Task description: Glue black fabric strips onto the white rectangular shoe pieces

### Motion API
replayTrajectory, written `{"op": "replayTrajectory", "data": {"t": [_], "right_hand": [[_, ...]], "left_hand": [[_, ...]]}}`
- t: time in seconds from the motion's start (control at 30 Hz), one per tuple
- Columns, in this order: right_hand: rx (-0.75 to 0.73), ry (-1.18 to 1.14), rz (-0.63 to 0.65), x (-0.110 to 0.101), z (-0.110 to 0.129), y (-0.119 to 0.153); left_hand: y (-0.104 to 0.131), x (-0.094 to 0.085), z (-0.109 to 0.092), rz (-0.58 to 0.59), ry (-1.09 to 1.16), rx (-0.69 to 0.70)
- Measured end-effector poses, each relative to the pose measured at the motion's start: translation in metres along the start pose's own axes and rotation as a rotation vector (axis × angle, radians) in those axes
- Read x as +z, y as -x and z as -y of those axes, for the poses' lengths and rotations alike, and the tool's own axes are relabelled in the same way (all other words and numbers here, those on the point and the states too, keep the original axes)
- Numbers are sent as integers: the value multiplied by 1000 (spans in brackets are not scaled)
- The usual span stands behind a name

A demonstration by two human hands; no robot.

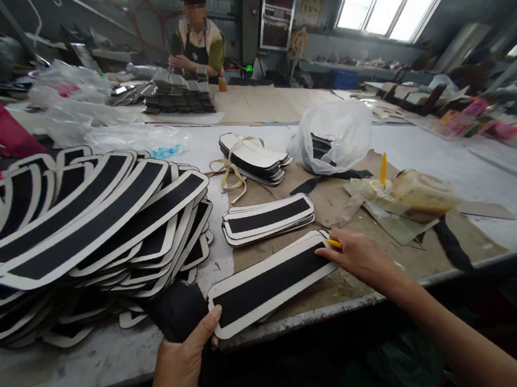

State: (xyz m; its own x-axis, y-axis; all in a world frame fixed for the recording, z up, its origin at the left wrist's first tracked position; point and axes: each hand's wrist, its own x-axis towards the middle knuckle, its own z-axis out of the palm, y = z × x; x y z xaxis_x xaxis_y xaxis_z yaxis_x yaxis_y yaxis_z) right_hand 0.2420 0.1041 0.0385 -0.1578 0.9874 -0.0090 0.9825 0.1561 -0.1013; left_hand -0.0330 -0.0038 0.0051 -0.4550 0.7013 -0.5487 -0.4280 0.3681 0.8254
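Observation:
A long, gently curved panel (272, 287), black in the middle with a white border, lies slantwise before me at the table's front edge. My left hand (179, 369) pinches its near left corner, thumb on top. At the far right end, my right hand (358, 258) grips the panel's edge; a thin yellow stick (334, 243) pokes out from its fingers. More panels seem to lie under this one. Just behind is a small stack of similar panels (268, 215). A wide black strip (176, 310) lies by my left hand.
A large heap of panels (89, 239) fills the left side. Behind are a ribbon-tied bundle (254, 159) and a white plastic bag (343, 133). To the right, a second yellow stick (383, 169) stands beside a brownish container (423, 192). A co-worker (197, 41) stands across the table.

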Motion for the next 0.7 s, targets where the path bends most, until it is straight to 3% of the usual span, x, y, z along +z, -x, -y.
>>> {"op": "replayTrajectory", "data": {"t": [0.2,0.33,0.5,0.7], "right_hand": [[105,-374,-127,-2,-30,8],[142,-663,-6,-1,-29,16],[191,-849,80,-1,-10,25],[264,-1139,144,-10,-7,36]], "left_hand": [[-5,-7,4,-28,-53,43],[-1,-4,-3,-29,-50,67],[0,-4,-4,-17,-65,70],[4,-9,-9,171,-66,96]]}}
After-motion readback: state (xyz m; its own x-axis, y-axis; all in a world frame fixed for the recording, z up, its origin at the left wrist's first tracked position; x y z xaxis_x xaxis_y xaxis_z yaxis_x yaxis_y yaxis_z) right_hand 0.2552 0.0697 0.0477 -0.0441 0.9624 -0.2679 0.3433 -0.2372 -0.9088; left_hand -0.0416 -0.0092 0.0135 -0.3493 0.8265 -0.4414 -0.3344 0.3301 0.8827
